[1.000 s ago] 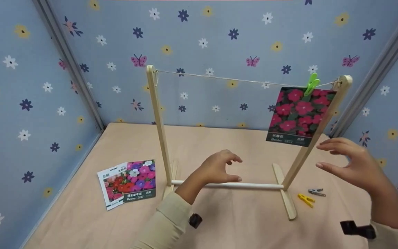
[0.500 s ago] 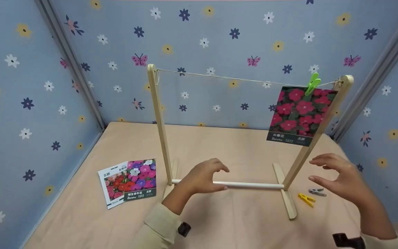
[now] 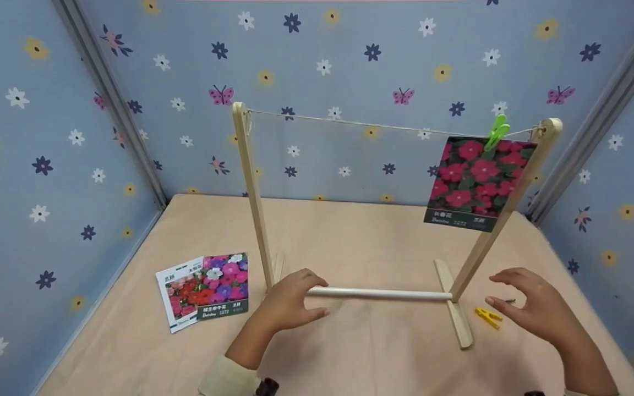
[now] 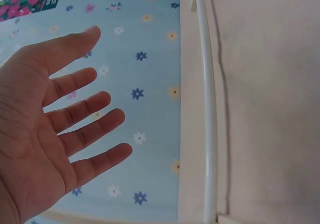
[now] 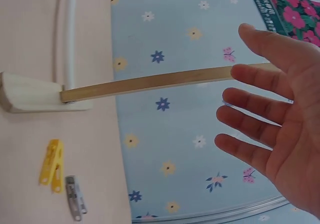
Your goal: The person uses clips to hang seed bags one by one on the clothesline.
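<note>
My left hand (image 3: 289, 302) hovers by the left end of the white crossbar (image 3: 388, 294), its fingers spread and holding nothing. On the right, my right hand (image 3: 534, 305) hangs over the table beside the yellow clothespin (image 3: 487, 317), fingers apart and bare. The grey clothespin (image 5: 75, 198) lies near the yellow one in the right wrist view; in the head view my hand mostly covers it. A green clothespin (image 3: 497, 133) fixes a seed packet with pink flowers (image 3: 476, 179) to the string (image 3: 361, 124). Two more flower packets (image 3: 223, 286) overlap on the table at left.
The string runs between two wooden posts (image 3: 255, 203) of a stand, joined low down by the crossbar. A wooden foot (image 3: 460, 324) sits under the right post. Flower-patterned panels (image 3: 339, 71) enclose the back and sides of the cloth-covered table (image 3: 350, 236).
Both hands have come down and nearer to me; the left also moved left, toward the packets. My right hand now covers most of the grey clothespin. The packets and stand stay put.
</note>
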A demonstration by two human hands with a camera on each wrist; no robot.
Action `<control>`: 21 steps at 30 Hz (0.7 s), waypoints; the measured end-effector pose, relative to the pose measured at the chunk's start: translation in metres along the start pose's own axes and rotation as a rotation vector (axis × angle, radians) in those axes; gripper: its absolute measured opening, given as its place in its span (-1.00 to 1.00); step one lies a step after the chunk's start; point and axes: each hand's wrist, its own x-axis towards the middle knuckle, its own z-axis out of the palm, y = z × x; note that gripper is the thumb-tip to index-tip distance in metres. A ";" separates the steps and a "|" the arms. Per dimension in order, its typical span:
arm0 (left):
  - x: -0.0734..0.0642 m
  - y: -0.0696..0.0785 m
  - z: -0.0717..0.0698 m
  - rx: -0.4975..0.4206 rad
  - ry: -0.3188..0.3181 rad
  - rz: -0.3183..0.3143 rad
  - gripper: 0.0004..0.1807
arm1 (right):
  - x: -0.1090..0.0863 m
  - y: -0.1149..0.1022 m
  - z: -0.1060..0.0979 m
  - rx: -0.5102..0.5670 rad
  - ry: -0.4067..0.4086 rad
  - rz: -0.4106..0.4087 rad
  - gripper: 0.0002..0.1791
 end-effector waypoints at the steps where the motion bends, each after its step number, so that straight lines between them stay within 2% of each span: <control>1: -0.005 -0.003 -0.001 -0.006 0.001 -0.022 -0.54 | -0.002 0.002 0.003 -0.001 -0.011 0.007 -0.63; 6: -0.027 -0.018 -0.005 -0.038 0.021 -0.104 -0.54 | -0.010 0.011 0.016 -0.001 -0.035 0.043 -0.61; 9: -0.041 -0.029 -0.009 -0.056 0.049 -0.158 -0.54 | -0.016 0.015 0.025 -0.004 -0.075 0.106 -0.55; 13: -0.058 -0.043 -0.015 -0.098 0.091 -0.270 -0.52 | -0.023 0.022 0.036 0.002 -0.131 0.197 -0.45; 18: -0.072 -0.058 -0.021 -0.127 0.127 -0.414 -0.52 | -0.028 0.032 0.045 0.039 -0.148 0.263 -0.41; 21: -0.079 -0.067 -0.024 -0.116 0.164 -0.466 -0.50 | -0.031 0.038 0.049 0.058 -0.155 0.305 -0.38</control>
